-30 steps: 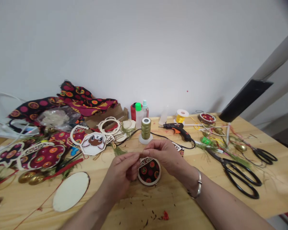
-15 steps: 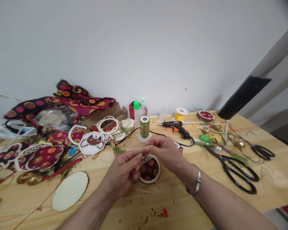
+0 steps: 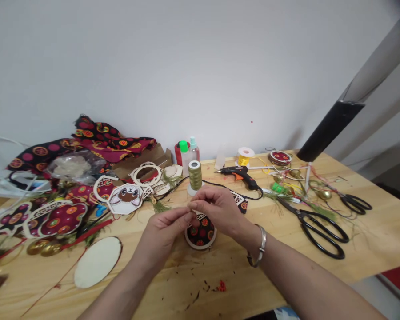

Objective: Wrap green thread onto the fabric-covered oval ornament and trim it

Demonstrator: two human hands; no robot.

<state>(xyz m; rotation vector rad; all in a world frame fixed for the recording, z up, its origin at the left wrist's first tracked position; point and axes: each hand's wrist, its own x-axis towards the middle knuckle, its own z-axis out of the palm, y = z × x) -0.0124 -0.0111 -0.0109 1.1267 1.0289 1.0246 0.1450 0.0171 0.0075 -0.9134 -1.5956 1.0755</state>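
Observation:
My left hand point(image 3: 168, 231) and my right hand point(image 3: 216, 209) meet fingertip to fingertip at the middle of the table. Both are closed in a pinch; what lies between the fingers is too small to make out. Just below them lies a round ornament point(image 3: 201, 233) of dark floral fabric in a pale wooden frame, partly hidden by the hands. Behind my fingers stands a spool of olive thread point(image 3: 195, 174). A silver bracelet point(image 3: 261, 244) sits on my right wrist. Dark scraps and a small red piece point(image 3: 222, 285) are scattered in front.
Black scissors point(image 3: 320, 226) and a smaller pair point(image 3: 355, 203) lie at right. A glue gun point(image 3: 240, 174) rests behind, near a yellow cord spool point(image 3: 245, 156). At left are a white oval point(image 3: 98, 262), an animal-face octagon point(image 3: 125, 198) and patterned cloth point(image 3: 113, 140).
The whole view has shifted slightly, so things at the middle and right appear further left. My hands stay pinched together above the round ornament.

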